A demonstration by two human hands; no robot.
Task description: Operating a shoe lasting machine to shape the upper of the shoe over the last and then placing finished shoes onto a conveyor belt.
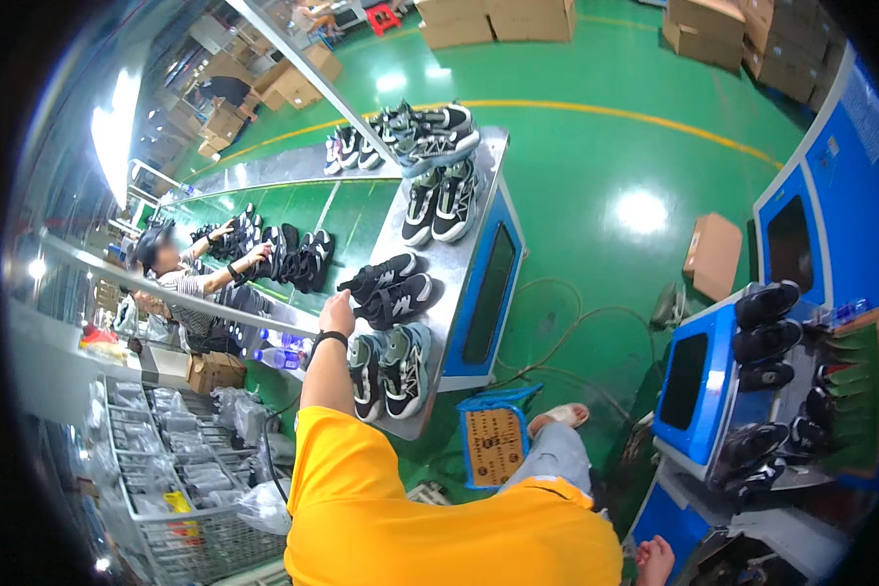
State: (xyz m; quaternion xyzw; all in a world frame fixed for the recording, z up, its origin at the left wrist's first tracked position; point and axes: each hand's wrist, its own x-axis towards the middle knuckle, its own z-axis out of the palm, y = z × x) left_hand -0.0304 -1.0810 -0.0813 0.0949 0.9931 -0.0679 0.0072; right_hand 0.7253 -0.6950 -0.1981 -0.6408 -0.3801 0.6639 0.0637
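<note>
My left arm reaches over the metal end of the workbench (467,256). There my left hand (337,314) is closed at the left end of a pair of black sneakers (398,298), fingertips on the nearer shoe's edge. Just below the hand stands a pair of grey-green and black sneakers (403,369) with white soles. Farther up sits another black-and-white pair (441,207). At the lower right, my right hand (654,561) hangs with its fingers curled in, close to the blue machine, and nothing shows in it.
More sneakers (435,132) cluster at the bench's far corner. A co-worker (190,283) handles black shoes on the green conveyor (308,210). Dark shoes (767,342) rest on the blue machine (689,391) at right. A blue stool (495,444), hose (596,313) and wire cart (195,488) stand nearby.
</note>
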